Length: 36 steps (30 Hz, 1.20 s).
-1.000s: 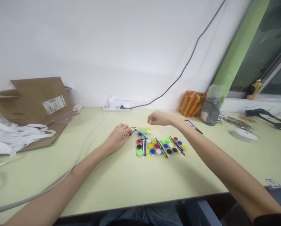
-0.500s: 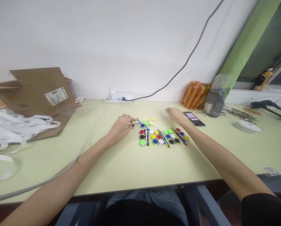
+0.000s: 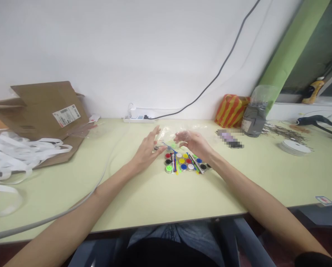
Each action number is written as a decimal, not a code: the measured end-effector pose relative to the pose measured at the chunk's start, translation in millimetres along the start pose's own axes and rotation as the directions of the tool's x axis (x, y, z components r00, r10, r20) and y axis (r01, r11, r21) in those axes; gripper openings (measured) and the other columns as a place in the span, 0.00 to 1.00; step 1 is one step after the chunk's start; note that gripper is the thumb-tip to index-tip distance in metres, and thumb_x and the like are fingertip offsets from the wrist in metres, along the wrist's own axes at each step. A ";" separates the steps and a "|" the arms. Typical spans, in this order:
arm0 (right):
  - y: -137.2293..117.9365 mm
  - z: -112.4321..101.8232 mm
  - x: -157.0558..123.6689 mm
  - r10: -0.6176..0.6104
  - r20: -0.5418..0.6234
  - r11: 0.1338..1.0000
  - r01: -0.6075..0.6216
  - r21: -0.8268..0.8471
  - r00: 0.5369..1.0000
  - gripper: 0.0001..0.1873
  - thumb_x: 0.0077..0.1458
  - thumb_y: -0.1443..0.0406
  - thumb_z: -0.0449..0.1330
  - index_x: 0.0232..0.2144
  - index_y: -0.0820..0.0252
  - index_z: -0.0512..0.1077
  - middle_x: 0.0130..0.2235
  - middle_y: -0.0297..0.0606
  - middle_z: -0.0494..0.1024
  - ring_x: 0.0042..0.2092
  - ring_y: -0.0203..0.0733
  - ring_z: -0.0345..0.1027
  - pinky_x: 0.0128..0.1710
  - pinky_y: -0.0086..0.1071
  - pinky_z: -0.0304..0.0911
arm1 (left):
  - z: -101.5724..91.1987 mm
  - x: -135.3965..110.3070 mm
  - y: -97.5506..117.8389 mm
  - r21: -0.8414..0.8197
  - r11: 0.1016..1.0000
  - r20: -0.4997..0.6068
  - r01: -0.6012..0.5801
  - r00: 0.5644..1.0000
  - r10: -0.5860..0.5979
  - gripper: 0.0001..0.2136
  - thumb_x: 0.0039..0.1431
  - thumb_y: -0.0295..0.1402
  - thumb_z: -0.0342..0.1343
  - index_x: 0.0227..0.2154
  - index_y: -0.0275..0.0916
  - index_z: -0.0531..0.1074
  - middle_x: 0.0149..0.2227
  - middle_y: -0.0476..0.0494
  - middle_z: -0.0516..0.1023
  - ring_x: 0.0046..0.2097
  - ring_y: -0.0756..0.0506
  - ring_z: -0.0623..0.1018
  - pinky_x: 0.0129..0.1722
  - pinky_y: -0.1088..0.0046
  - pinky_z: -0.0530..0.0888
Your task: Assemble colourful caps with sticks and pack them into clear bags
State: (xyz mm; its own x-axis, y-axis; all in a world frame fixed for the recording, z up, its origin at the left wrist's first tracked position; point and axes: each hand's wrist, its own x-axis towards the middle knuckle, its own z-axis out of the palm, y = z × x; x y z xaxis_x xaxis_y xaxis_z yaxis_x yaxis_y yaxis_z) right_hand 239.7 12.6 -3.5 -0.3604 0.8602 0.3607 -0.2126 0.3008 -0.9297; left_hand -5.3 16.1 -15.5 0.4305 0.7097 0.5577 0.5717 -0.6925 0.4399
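Several round plastic caps in blue, white, yellow, red, green and black [image 3: 184,163] lie in tight rows on the pale green table [image 3: 143,193], with thin coloured sticks across them. My left hand [image 3: 147,151] stands at their left end, its fingers spread. A small dark disc [image 3: 155,150] sits right by its fingertips. My right hand [image 3: 195,144] arches over the far right of the rows, hiding some caps. A thin clear plastic sheet [image 3: 168,134] lies just beyond, near its curled fingers. I cannot tell whether those fingers touch it.
Along the back stand a power strip [image 3: 138,119], a striped bag [image 3: 231,111] and a wrapped grey package [image 3: 253,120]. A phone [image 3: 229,139] lies to the right, beyond it a white tape roll [image 3: 294,147]. Cardboard [image 3: 43,111] and white straps [image 3: 12,155] fill the left.
My right hand has moved left from beside the phone to above the caps. My left hand's fingers have spread and lifted off the small disc.
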 end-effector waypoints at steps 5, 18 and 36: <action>12.2 7.8 -5.3 0.074 0.014 0.995 -0.075 0.061 0.997 0.20 0.62 0.51 0.59 0.42 0.61 0.78 0.41 0.43 0.81 0.43 0.42 0.74 0.43 0.34 0.66 | -1.1 1.1 -3.8 -0.036 0.999 0.020 0.002 1.000 -0.002 0.14 0.68 0.41 0.51 0.52 0.41 0.68 0.52 0.41 0.76 0.53 0.40 0.74 0.56 0.59 0.69; 11.5 9.9 -3.7 -0.134 -0.272 0.988 0.108 -0.109 0.953 0.26 0.53 0.55 0.67 0.51 0.54 0.66 0.30 0.31 0.76 0.31 0.38 0.70 0.31 0.32 0.63 | -1.6 7.5 -5.0 -0.460 0.885 -0.187 0.075 0.966 -0.179 0.14 0.62 0.35 0.58 0.48 0.41 0.65 0.23 0.57 0.65 0.30 0.50 0.73 0.32 0.76 0.69; 12.0 40.4 -12.8 -0.524 0.162 0.271 0.343 -0.899 0.836 0.29 0.61 0.67 0.62 0.62 0.43 0.64 0.58 0.44 0.67 0.59 0.54 0.60 0.57 0.51 0.63 | 4.1 -3.3 12.4 -0.185 0.980 -0.180 -0.076 0.983 0.042 0.12 0.65 0.33 0.52 0.45 0.40 0.79 0.41 0.44 0.84 0.39 0.45 0.82 0.46 0.67 0.77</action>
State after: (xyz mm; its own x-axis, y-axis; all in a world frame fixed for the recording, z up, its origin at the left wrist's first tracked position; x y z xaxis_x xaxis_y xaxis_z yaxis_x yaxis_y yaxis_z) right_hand 205.1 -11.5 -16.2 -0.3368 0.4953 0.8008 0.6355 0.7471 -0.1948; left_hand 3.3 5.7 -14.8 0.3212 0.6449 0.6935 0.3985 -0.7564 0.5187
